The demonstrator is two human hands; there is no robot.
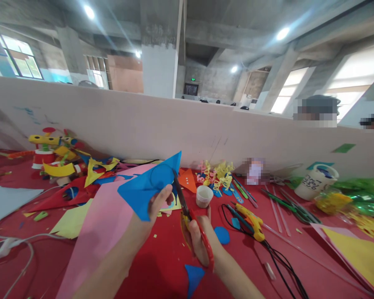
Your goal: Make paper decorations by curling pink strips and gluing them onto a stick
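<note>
A blue sheet [143, 187] with a circle outline drawn on it is pinched in my left hand [162, 200], held tilted above the table. My right hand [198, 241] is closed round the handles of red and yellow scissors [207, 245]. Their dark blades point up and reach the right edge of the blue sheet beside the drawn circle. A blue scrap [194, 277] lies on the red table below my hands, and a blue round piece [222, 235] lies to the right of the scissors.
A small white cup [204, 196] stands just beyond my right hand. Right of it lies a yellow glue gun [251, 220] with a black cable. Pink paper [104, 224] lies at left. A white partition [187, 128] bounds the back.
</note>
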